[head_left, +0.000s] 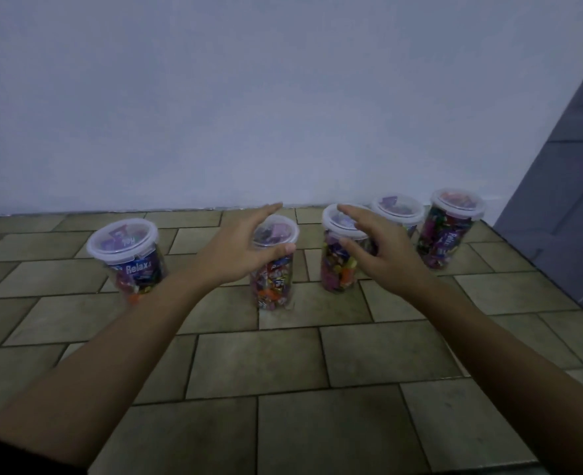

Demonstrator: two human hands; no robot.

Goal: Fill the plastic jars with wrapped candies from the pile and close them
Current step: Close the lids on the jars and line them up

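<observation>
5 lidded jars point(336, 272), all upright

Dim, bluish light all round; picture soft and slightly blurred, shadows faint, lines bowing at the frame edges.

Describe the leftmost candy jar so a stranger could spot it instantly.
Find the pale wall, then the row of five lidded jars on the tiled floor below it. The leftmost jar stands alone, left of the left hand. Only it shows a wide blue label with upright white lettering.
</observation>
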